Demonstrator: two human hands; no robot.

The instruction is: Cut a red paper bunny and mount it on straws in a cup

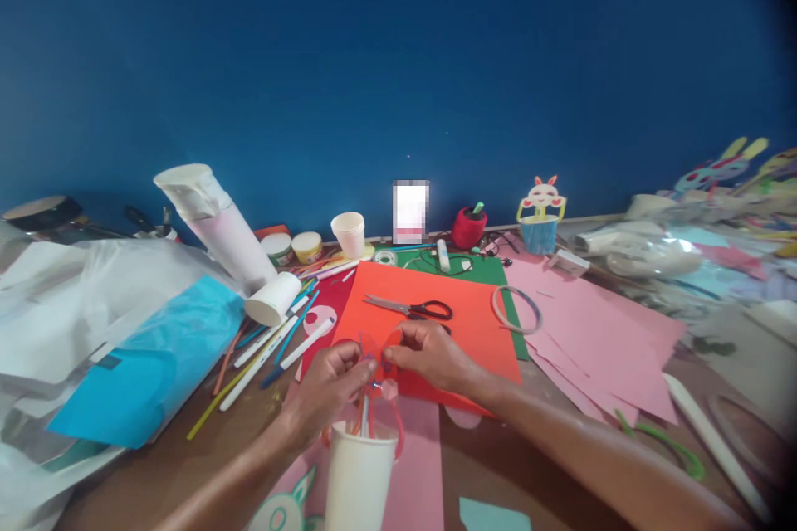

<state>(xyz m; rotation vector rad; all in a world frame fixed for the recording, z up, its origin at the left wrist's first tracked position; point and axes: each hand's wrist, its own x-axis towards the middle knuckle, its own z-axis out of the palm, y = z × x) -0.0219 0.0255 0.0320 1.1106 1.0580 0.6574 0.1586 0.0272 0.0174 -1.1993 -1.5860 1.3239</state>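
Observation:
A tall white paper cup [359,477] stands at the bottom centre, with a thin stick and red-orange loops [398,427] rising from it. Above the cup, my left hand [330,386] pinches a small, thin purplish piece [369,348]. My right hand [429,353] is closed at the other side of that piece, thumb and finger pressed together; its exact shape is blurred. Black-handled scissors [408,309] lie behind my hands on an orange sheet [479,332], partly open. Pink paper [417,465] lies under the cup.
Markers and sticks [267,348], a fallen cup [272,299] and blue paper [162,373] are on the left. Pink sheets [598,340] and a ring [516,309] lie right. A decorated blue cup [539,234] and a red pot [468,228] stand by the wall.

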